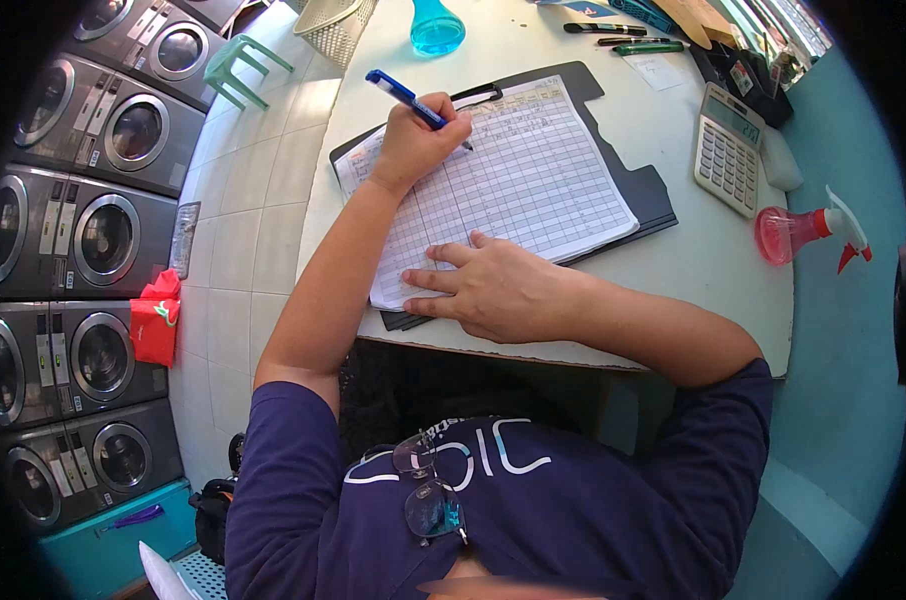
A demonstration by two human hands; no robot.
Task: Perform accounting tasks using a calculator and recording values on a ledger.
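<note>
My left hand [423, 142] grips a blue pen [404, 97], its tip at the ruled sheet near the top. Several stacked paper forms [528, 187] with a printed grid lie on a black clipboard [644, 199], with handwriting in the upper rows. The metal clip [477, 93] holds their top edge. Lower down, my right hand [490, 289] rests palm down on the sheets with its fingers spread. Its thumb is hidden.
On the white table [693, 300] are a calculator [729, 150], a pink spray bottle [790, 234], markers [648, 48] and a blue-liquid bottle [436, 31]. Front-loading machines [108, 232] line the left side. A green stool [244, 66] and red bag [155, 322] stand by them.
</note>
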